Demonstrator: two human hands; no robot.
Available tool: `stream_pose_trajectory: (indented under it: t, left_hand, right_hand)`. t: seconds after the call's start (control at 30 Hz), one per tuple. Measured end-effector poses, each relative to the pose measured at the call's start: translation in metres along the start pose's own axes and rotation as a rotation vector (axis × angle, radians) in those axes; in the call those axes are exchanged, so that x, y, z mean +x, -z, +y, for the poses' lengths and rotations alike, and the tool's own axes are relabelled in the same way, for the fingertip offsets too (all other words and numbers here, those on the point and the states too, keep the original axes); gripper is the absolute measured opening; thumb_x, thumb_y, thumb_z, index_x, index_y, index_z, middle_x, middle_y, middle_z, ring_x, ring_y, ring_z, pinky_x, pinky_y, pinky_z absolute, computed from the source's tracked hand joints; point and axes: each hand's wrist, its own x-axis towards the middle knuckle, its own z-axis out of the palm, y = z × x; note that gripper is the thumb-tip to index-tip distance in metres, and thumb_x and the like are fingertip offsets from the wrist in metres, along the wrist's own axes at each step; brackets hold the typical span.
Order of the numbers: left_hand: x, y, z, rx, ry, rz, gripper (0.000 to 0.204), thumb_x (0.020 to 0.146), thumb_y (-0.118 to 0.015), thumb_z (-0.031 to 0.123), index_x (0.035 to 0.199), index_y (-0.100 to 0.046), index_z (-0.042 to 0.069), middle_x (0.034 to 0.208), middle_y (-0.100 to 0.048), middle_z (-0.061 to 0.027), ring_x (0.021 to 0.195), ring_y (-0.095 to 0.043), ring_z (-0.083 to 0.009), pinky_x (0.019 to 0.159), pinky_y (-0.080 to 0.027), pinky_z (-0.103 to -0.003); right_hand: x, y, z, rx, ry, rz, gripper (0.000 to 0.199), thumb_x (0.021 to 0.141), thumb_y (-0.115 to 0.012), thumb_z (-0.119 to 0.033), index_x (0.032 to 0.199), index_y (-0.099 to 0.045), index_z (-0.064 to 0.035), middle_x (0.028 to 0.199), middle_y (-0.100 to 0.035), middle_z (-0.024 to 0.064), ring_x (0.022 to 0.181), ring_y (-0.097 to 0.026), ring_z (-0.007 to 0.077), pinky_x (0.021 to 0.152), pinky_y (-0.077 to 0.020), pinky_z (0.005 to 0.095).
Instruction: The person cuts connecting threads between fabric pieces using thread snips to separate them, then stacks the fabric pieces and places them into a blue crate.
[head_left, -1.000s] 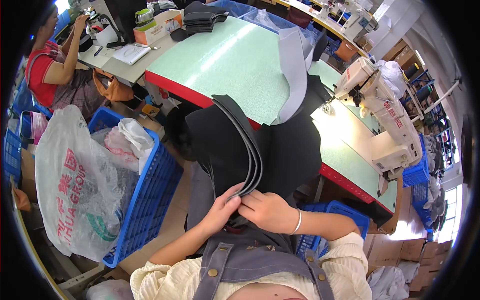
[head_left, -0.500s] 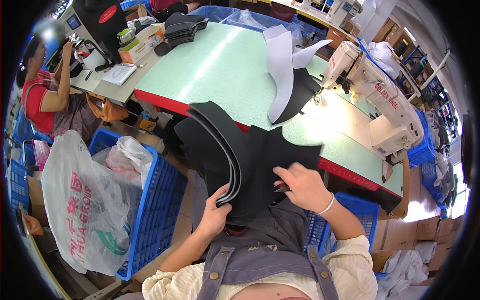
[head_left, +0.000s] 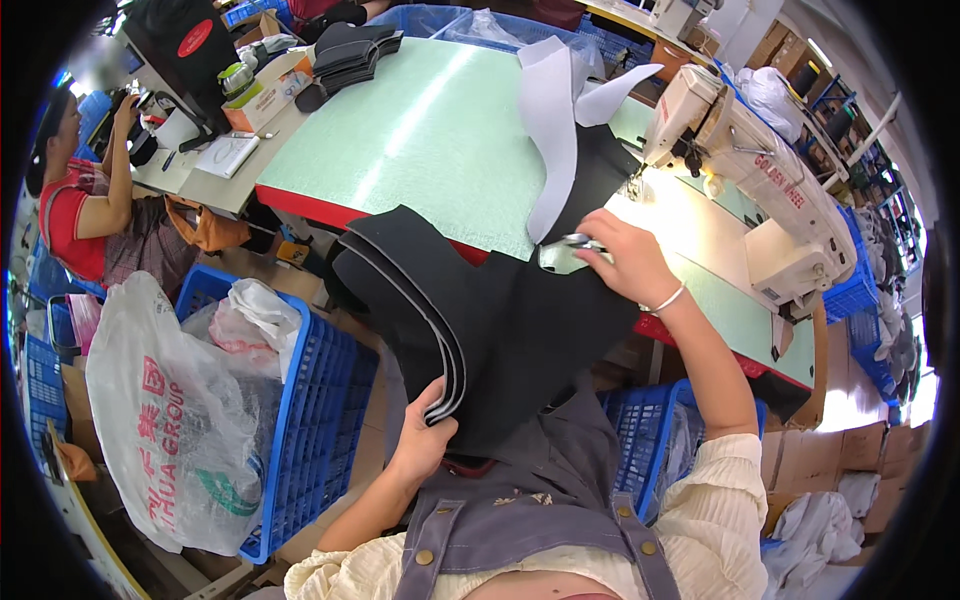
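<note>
My left hand [head_left: 418,436] is closed round the lower left edge of several black fabric pieces [head_left: 500,340], layered together with pale grey edges and draped over my lap up to the table's front edge. My right hand [head_left: 635,262] grips a small shiny metal tool, seemingly thread snips [head_left: 577,240], at the pieces' upper right corner. Beyond that corner, a black piece [head_left: 597,180] lies on the table beside long white pieces [head_left: 545,130]. Fingers hide much of the tool.
A white sewing machine [head_left: 745,170] stands on the right of the pale green table [head_left: 420,140], its lamp lit. A blue crate [head_left: 318,420] with plastic bags is at my left, another blue crate [head_left: 650,420] under the table. A co-worker [head_left: 85,210] sits far left.
My right hand has moved up and away from me with the metal tool, from the middle of the pieces to their far corner. The layered pieces have shifted slightly left in my left hand.
</note>
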Motion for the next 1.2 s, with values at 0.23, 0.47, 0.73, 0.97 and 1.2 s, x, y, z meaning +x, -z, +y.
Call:
stream_pose_trajectory:
  t: [0.23,0.47,0.73,0.97,1.2]
  left_hand:
    - [-0.002,0.01,-0.003,0.116,0.011,-0.012,0.058,0.066,-0.041,-0.014,0.123,-0.047,-0.003,0.107,-0.057,-0.0017,0.1,-0.05,-0.0074,0.086,-0.035,-0.018]
    - [-0.002,0.009,-0.002,0.151,0.003,-0.031,0.06,0.066,-0.041,-0.014,0.124,-0.046,-0.002,0.111,-0.056,-0.003,0.105,-0.049,-0.0085,0.091,-0.033,-0.02]
    - [-0.002,0.006,0.001,0.132,0.01,-0.03,0.061,0.065,-0.04,-0.014,0.125,-0.045,-0.002,0.113,-0.055,-0.0044,0.109,-0.048,-0.0105,0.094,-0.032,-0.021]
    - [-0.003,0.01,-0.004,0.139,-0.004,-0.05,0.061,0.065,-0.04,-0.014,0.125,-0.045,-0.002,0.114,-0.055,-0.0049,0.109,-0.048,-0.0108,0.094,-0.032,-0.021]
    - [-0.005,0.006,0.002,0.243,0.001,-0.05,0.06,0.066,-0.042,-0.014,0.124,-0.045,-0.002,0.112,-0.055,-0.0038,0.108,-0.048,-0.0098,0.092,-0.033,-0.021]
  right_hand:
    - [0.019,-0.035,-0.009,-0.167,0.364,0.06,0.028,0.073,-0.067,-0.02,0.094,-0.056,-0.0063,0.085,-0.058,0.0037,0.069,-0.057,0.0165,0.06,-0.047,0.0288]
    - [0.032,-0.04,-0.005,-0.227,0.366,0.053,0.021,0.074,-0.066,-0.018,0.088,-0.055,-0.0065,0.072,-0.055,0.0029,0.063,-0.056,0.0177,0.054,-0.0448,0.0297]
    - [0.03,-0.031,-0.007,-0.137,0.335,0.026,0.019,0.075,-0.066,-0.017,0.088,-0.057,-0.0063,0.072,-0.057,0.0052,0.062,-0.057,0.0212,0.053,-0.0448,0.031]
    - [0.026,-0.03,-0.001,-0.09,0.361,-0.028,0.022,0.074,-0.067,-0.018,0.091,-0.058,-0.0067,0.072,-0.055,0.0039,0.062,-0.057,0.0205,0.054,-0.0451,0.0306]
    - [0.033,-0.037,-0.013,-0.177,0.345,-0.016,0.021,0.073,-0.067,-0.017,0.089,-0.057,-0.0061,0.071,-0.052,0.0038,0.06,-0.055,0.0178,0.053,-0.0449,0.03]
